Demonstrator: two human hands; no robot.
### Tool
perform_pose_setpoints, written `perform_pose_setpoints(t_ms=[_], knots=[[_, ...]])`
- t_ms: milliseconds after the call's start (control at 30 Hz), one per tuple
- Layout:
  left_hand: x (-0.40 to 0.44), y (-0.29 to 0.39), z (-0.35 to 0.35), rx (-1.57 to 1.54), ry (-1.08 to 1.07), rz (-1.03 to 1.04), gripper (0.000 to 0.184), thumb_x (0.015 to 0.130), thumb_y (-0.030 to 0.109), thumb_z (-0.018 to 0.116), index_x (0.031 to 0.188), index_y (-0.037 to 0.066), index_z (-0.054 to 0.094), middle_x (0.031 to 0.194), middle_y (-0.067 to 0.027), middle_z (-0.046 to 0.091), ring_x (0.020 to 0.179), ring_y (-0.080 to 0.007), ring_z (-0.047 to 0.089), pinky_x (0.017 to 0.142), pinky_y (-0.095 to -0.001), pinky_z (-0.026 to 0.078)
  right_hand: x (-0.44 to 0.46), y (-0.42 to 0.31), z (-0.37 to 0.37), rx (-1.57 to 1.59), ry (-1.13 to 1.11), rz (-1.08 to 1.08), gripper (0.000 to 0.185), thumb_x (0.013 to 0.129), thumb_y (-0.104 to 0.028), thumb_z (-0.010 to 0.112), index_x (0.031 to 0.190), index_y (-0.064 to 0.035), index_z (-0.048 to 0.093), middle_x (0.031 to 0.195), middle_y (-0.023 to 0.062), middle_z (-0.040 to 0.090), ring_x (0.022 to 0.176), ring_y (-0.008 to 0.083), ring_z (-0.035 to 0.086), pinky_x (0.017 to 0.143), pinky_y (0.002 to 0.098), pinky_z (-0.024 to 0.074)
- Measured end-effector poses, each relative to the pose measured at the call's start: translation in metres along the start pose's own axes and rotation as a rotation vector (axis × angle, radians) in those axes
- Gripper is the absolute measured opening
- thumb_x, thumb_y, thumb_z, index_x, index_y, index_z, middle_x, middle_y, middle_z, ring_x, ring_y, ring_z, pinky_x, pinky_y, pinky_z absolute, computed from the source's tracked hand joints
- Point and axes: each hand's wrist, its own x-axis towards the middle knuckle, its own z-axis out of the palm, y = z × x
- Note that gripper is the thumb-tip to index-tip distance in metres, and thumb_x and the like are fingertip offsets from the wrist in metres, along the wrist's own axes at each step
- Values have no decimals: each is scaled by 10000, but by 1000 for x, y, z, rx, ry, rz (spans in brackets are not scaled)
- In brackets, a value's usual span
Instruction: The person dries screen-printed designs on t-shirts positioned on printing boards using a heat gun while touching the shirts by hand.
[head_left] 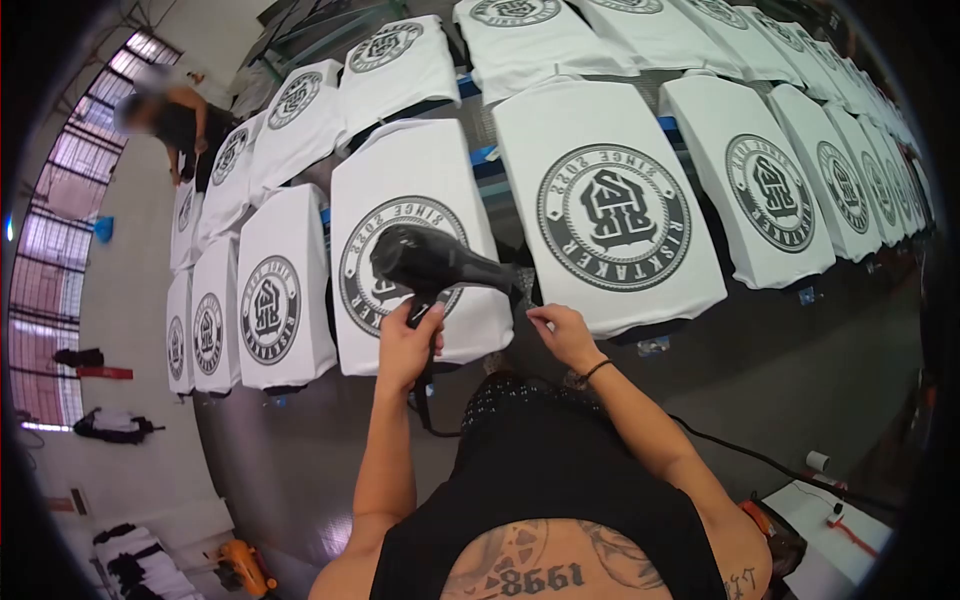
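Observation:
A black hair dryer [440, 262] is held in my left hand [408, 350], whose fingers wrap round its handle. Its nozzle points right, and its body covers part of the printed emblem on a white T-shirt [400, 165]. My right hand [566, 338] is closed in a pinch just below the nozzle tip. What lies between those fingertips, if anything, is too small to make out. Beside that hand, another white T-shirt [540, 120] with a round black emblem lies stretched flat.
Rows of similar printed white T-shirts [770, 195] run left and right on boards. A black cord [740, 450] trails toward a white table [830, 540] at lower right. Another person [185, 125] stands at far left. An orange tool [245, 567] is at lower left.

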Motion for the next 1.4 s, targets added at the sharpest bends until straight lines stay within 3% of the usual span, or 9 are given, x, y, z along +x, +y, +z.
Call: perform_pose_setpoints(t_ms=[167, 600, 800, 833, 967, 1133, 1200, 1233, 1400], knots=[[41, 25, 74, -14, -138, 74, 256, 945, 210, 726, 962, -17, 610, 693, -19, 600, 537, -94, 572, 481, -256, 466, -21, 3, -64, 49, 241, 98, 146, 916, -193, 715, 896, -53, 751, 762, 114, 708, 702, 289, 673, 671, 409, 527], [98, 49, 115, 140, -231, 99, 292, 944, 248, 722, 946, -29, 630, 660, -15, 605, 519, -92, 571, 484, -250, 471, -74, 58, -160, -54, 680, 398, 157, 948, -140, 695, 963, 13, 726, 773, 103, 724, 687, 189, 697, 667, 294, 536], [79, 43, 109, 243, -325, 61, 349, 941, 254, 726, 1067, -57, 632, 626, -30, 607, 513, -85, 573, 483, -254, 447, -61, 94, -182, -441, 733, 325, 149, 936, -182, 694, 982, -41, 709, 991, 114, 706, 1010, 308, 632, 880, 407, 482], [73, 45, 112, 256, -335, 43, 360, 941, 257, 726, 1085, -60, 633, 620, -33, 607, 511, -85, 573, 484, -256, 447, -56, 99, -185, -409, 701, 361, 156, 942, -193, 679, 1035, -70, 702, 1138, 106, 686, 1149, 327, 573, 981, 427, 438], [57, 46, 133, 224, -395, 21, 414, 943, 268, 728, 1159, -72, 630, 611, -20, 604, 507, -80, 565, 478, -248, 441, -38, 120, -197, -527, 693, 275, 188, 941, -205, 672, 1082, -83, 701, 1333, 93, 615, 1297, 366, 480, 1101, 484, 367], [40, 54, 175, 257, -370, 10, 381, 946, 257, 726, 1148, -55, 637, 601, -5, 583, 502, -72, 551, 472, -242, 428, -27, 143, -211, -575, 648, 298, 316, 949, -253, 663, 1224, -98, 665, 1464, 112, 529, 1402, 391, 385, 1152, 513, 305], [34, 61, 194, 210, -425, -60, 279, 958, 216, 714, 1016, -36, 611, 712, -10, 593, 563, -76, 565, 505, -250, 467, -28, 150, -218, -707, 563, 333, 413, 964, -291, 637, 1330, -100, 613, 1506, 124, 492, 1443, 392, 342, 1174, 508, 281], [34, 59, 204, 204, -414, -41, 420, 933, 251, 737, 1185, -66, 629, 597, 1, 577, 507, -70, 552, 484, -236, 435, -30, 153, -220, -700, 569, 343, 413, 964, -291, 637, 1330, -100, 613, 1506, 124, 492, 1443, 392, 342, 1174, 508, 281], [31, 65, 254, 280, -384, 25, 498, 930, 265, 737, 1256, -87, 606, 611, -15, 598, 519, -75, 566, 497, -244, 457, -47, 183, -236, -456, 481, 346, 568, 977, -334, 608, 1468, -71, 495, 1586, 155, 398, 1437, 404, 378, 1162, 519, 302]])
